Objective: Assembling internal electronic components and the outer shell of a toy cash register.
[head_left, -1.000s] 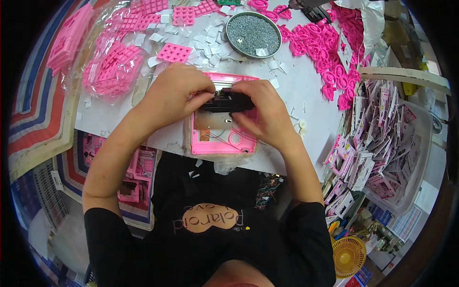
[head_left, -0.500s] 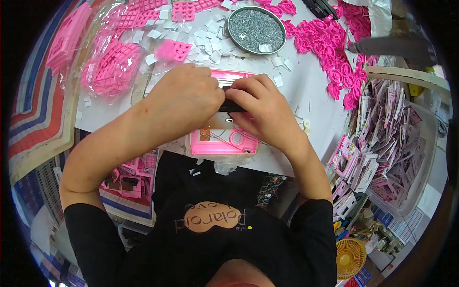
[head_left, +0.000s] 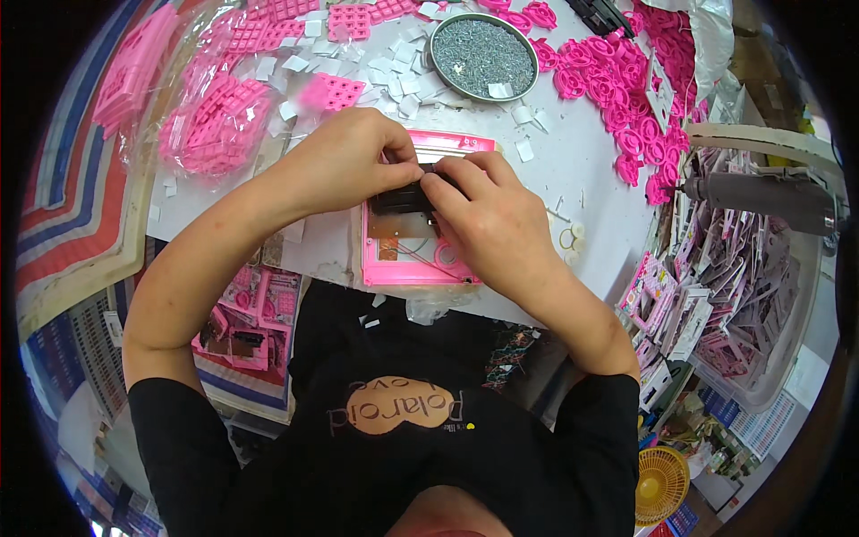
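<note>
A pink plastic case [head_left: 407,273] lies on the white work surface in front of me, with thin wires and a small copper-coloured piece inside. Over its middle sits a flat black part [head_left: 401,200], partly hidden by my fingers. My left hand [head_left: 362,159] is closed, thumb and forefinger pinching at the black part's upper edge. Close beside it, the bent fingers of my right hand [head_left: 488,201] grip the same part from the right. Whether the black part rests fully in the case cannot be seen.
A round tin of small screws [head_left: 483,54] stands behind the case. White paper squares [head_left: 394,76] and pink button pads [head_left: 215,125] lie left, pink oval pieces [head_left: 617,98] right. A grey power screwdriver [head_left: 761,199] hangs at right above a bin of panels [head_left: 743,295].
The screwdriver at the right has swung down toward the bin. My left hand has shifted back left, uncovering more of the black part, which now lies flatter over the case.
</note>
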A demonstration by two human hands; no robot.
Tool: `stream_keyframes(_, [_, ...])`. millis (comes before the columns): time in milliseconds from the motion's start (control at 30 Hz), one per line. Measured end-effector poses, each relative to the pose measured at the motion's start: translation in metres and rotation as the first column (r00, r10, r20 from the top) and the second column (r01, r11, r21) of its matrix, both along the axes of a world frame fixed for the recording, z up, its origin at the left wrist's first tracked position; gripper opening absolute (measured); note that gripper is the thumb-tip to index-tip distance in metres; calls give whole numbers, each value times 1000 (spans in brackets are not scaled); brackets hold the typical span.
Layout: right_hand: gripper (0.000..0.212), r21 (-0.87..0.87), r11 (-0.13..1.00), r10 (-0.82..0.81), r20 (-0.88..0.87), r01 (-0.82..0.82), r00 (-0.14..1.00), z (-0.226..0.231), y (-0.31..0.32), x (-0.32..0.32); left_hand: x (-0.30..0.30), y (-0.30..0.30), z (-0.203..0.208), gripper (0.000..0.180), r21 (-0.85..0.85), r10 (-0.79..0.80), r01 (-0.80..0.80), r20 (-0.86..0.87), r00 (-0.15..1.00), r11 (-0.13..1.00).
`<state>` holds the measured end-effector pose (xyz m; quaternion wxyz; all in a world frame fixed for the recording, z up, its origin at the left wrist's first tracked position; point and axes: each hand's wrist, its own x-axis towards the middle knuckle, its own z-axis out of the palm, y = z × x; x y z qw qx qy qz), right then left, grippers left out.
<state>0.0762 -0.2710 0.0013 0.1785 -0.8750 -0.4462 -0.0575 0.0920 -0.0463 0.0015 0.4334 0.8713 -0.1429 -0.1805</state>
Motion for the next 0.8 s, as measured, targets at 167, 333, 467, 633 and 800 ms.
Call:
stream_keyframes(167, [35,-17,999,35,22,-34,999,5,1,-2,2,-2,0,21,5,-13,14,-69,998,1000])
stream_keyframes(333, [39,-120,992,-31,46,36,998,13,6,-14,-1,-5,2,19,22,12,-11,-42,999,1000])
stream_keyframes(467, [38,-83,997,8,40,-5,999,12,5,-9,-1,-6,0,18,23,11,-11,9,1000,1000])
stream_keyframes(633, [41,-94,995,32,88,-24,996,8,3,-11,3,-7,-3,18,-4,17,-17,-5,1000,1000])
stream_keyframes(800, [45,-133,990,60,64,-51,996,11,4,-10,3,-8,1,17,39,-29,26,68,997,999])
